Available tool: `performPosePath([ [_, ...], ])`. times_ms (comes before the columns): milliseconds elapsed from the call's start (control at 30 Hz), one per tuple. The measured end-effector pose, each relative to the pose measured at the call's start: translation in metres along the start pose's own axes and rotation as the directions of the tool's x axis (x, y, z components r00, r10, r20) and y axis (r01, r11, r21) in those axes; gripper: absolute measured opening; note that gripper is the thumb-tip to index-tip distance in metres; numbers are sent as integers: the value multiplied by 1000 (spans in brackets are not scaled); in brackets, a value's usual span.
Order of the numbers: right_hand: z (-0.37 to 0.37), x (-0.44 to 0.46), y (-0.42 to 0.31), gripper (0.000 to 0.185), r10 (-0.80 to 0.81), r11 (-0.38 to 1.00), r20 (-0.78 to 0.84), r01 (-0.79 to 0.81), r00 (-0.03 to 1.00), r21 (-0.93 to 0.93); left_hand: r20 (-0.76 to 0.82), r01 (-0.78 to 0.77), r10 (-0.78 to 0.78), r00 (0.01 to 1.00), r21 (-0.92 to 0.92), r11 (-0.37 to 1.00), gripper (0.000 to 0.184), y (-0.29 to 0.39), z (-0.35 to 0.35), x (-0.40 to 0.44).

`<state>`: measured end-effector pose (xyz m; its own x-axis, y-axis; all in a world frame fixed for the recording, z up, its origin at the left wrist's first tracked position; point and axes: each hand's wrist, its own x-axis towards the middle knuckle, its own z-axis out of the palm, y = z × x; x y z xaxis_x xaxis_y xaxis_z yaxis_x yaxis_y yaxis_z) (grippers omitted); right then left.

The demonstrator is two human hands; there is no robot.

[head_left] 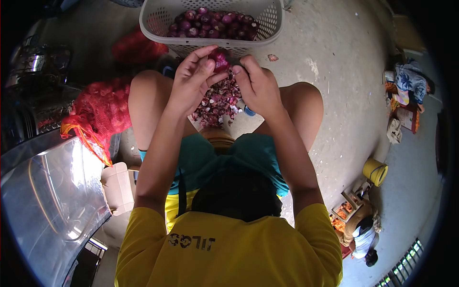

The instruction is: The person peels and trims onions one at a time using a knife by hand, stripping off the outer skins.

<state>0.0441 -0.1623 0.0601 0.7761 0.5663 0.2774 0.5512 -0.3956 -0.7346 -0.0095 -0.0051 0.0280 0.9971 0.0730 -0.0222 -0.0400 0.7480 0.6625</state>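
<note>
My left hand (pixel 189 81) holds a red onion (pixel 220 61) between the thumb and fingers, just in front of the basket. Close on its right is my right hand (pixel 258 85), fingers curled and thumb pressed in; a dark blurred shape shows near its fingertips, and I cannot make out what it grips. Below both hands, a heap of onion skins and trimmings (pixel 217 103) lies on the floor between my knees. Many purple onions (pixel 210 24) fill the bottom of the grey perforated plastic basket (pixel 213 42) ahead.
Red net sacks of onions (pixel 103 103) stand at my left, beside a shiny metal surface (pixel 57 186). A cardboard piece (pixel 117 189) is near my left hip. To the right are a yellow bucket (pixel 375 172) and two other people, one bent over (pixel 366 234), another farther off (pixel 410 83).
</note>
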Motion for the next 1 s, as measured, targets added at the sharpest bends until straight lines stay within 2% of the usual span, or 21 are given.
performPosePath([
  [133, 3, 2, 0, 13, -1, 998, 38, 4, 999, -70, -17, -3, 3, 1000, 30, 1000, 33, -2, -3, 0],
  [333, -1, 4, 3, 14, 40, 999, -23, -41, 999, -23, -11, 18, -17, 1000, 90, 996, 35, -5, -6, -1],
  [433, -1, 2, 1, 13, -75, 997, 0, 75, 997, -22, -15, 21, -20, 1000, 43, 999, 32, -5, -3, -1],
  [533, 2, 3, 2, 13, 1, 999, 27, 1, 1000, -46, -20, 13, -11, 1000, 74, 997, 35, -5, -6, 1],
  [633, 3, 7, 10, 13, 44, 999, -29, -44, 999, 1, 0, 46, -46, 999, 46, 998, 36, -4, -9, 0],
  [733, -2, 4, 2, 12, 55, 998, -51, -53, 997, 37, -16, 33, -32, 999, 56, 998, 36, -6, -7, -1],
  [833, -1, -3, 1, 12, -20, 999, -15, 21, 1000, 27, 2, 30, -30, 1000, 40, 999, 36, -5, -3, -2],
  [1000, 0, 3, 5, 12, 38, 999, 16, -37, 999, -19, -24, 34, -33, 999, 67, 997, 36, -6, -8, -1],
])
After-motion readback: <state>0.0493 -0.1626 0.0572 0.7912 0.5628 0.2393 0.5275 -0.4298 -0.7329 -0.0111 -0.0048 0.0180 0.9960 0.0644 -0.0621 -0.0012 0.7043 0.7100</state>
